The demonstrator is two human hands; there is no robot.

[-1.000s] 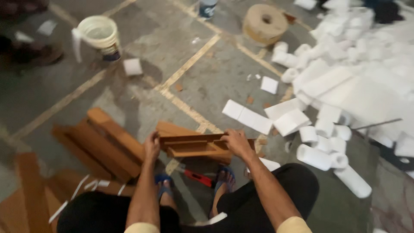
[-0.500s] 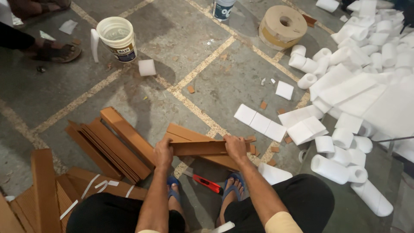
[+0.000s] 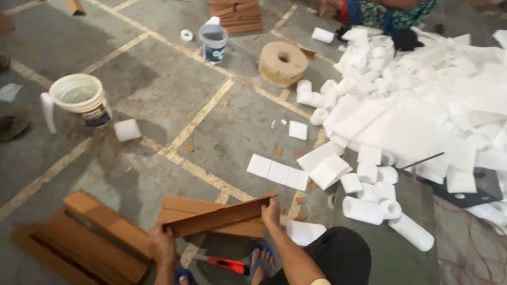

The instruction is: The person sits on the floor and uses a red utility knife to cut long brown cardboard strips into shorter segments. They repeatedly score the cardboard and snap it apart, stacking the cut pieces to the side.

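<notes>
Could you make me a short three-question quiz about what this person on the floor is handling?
1. True or false: both hands grip the same long brown cardboard strip.
2. What lies on the floor between the person's feet? A) red-handled cutter B) white bucket C) tape roll
3. Which hand holds the strip's higher end?

Key
1. True: left hand and right hand each hold one end.
2. A, the red-handled cutter.
3. The right hand.

Looks like a workshop: bare grey floor (image 3: 158, 68) with painted lines, heaps of white foam pieces (image 3: 422, 105), brown cardboard strips (image 3: 95, 232), buckets (image 3: 79, 97), big tape roll (image 3: 282, 63).
</notes>
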